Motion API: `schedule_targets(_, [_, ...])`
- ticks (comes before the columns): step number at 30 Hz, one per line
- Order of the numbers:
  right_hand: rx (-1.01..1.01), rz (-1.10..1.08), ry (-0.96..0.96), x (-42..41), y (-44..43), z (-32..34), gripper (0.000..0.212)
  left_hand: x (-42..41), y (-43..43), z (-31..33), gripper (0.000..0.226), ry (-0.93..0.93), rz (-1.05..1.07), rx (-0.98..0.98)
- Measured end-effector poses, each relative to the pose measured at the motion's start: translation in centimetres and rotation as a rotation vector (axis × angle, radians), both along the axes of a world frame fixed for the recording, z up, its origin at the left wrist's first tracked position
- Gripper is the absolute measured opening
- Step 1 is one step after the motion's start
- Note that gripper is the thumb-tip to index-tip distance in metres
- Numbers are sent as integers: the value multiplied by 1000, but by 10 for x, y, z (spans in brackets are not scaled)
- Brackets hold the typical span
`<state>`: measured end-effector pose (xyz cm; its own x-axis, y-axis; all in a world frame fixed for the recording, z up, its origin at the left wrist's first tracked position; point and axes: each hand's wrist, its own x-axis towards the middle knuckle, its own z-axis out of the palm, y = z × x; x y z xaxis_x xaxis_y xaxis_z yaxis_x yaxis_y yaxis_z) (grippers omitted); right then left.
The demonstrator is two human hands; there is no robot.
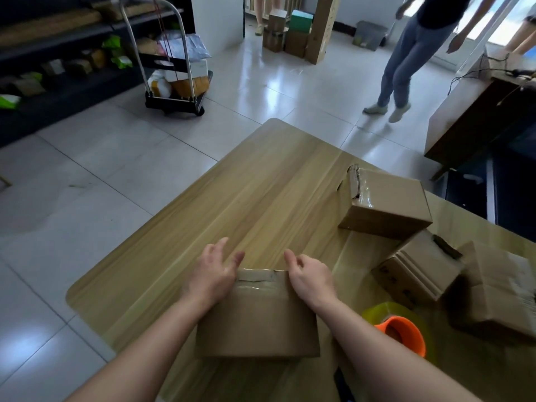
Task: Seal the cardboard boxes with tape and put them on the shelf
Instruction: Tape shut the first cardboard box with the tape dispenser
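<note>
Logged shut, taped cardboard box (pixel 258 320) on desk (pixel 261 184), with contents hidden. Saw left hand (pixel 213 271) and right hand (pixel 309 275) resting loose-fingered at its far corners, gripping nothing.

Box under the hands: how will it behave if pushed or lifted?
The cardboard box probably slides rather than tips: it lies low and wide on the glossy table. Likely stiff, since its faces look flat. The shiny tape at its far edge may be slick.
</note>
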<state>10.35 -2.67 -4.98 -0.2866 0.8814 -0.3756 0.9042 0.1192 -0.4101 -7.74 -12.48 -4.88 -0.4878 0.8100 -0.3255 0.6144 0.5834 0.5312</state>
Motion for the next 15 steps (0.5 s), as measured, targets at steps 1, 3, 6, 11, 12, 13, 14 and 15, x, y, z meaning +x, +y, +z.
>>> schedule_targets(1, [-73,-96,-14,1,4,1,66,-2,2,1,79,-62,97,-54])
schedule_targets(3, [-292,-247,-10,4,9,1,74,-7,7,1,84,-156,204,-239])
schedule_targets(6, [-429,-333,103,3,13,13,62,-11,14,4,66,-235,242,-294])
schedule_targets(11, [-227,-326,278,-8,33,49,44,-17,34,32,64,-366,274,69])
schedule_targets(12, [-217,-327,350,-10,37,57,44,-17,37,38,70,-391,272,167])
schedule_targets(13, [-201,-325,419,-12,39,64,46,-16,39,45,75,-393,263,256])
schedule_targets(14, [-177,-315,471,-14,39,70,50,-15,39,49,78,-379,255,327])
schedule_targets(15, [-153,-302,503,-14,38,73,55,-13,38,52,80,-357,247,378])
